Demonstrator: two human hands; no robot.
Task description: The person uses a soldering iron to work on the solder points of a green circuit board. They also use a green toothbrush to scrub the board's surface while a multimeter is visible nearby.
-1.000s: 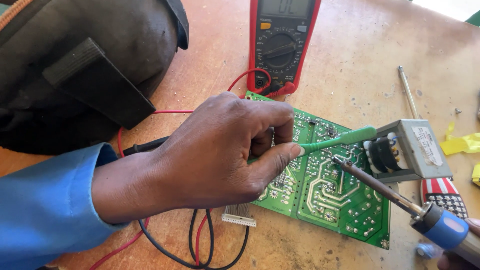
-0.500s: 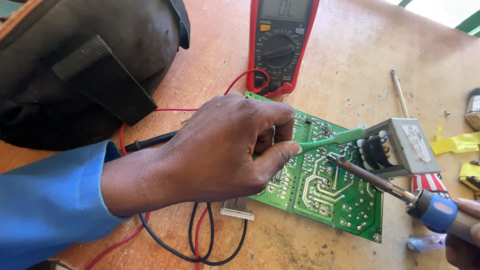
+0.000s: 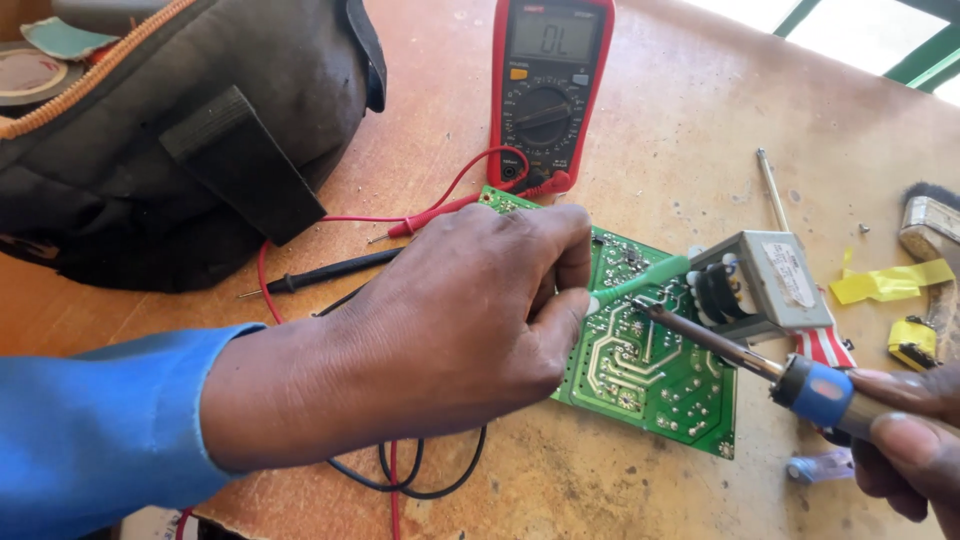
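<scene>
Green circuit board [image 3: 640,375] lies solder side up on the wooden bench [image 3: 700,150], near its front edge, just below the red multimeter [image 3: 545,90]. Left hand [image 3: 450,330] is closed around a slim green-handled tool [image 3: 640,284], pinched between thumb and fingers, its far end pointing across the board toward the boxy grey transformer [image 3: 765,285] at the board's right edge; the tool's tip cannot be made out. Right hand [image 3: 905,430] is clamped on the blue-collared soldering iron [image 3: 740,355], whose tip sits on or just above the copper tracks near the board's middle; contact cannot be told for certain. Red and black probe leads [image 3: 330,270] trail from the meter under the left wrist, with loops of cable showing below the hand. A black bag [image 3: 170,130] fills the upper left; yellow tape scraps [image 3: 885,282], a brush [image 3: 930,225] and a thin metal rod [image 3: 770,185] lie to the right. Risks, as judged: the iron shaft passes close to the transformer and to the left fingertips, so a small slip could burn skin or scorch windings. Lingering heat could lift a pad. The board is unclamped, held only by the resting hand, and could skate. Leads near the iron could melt.
</scene>
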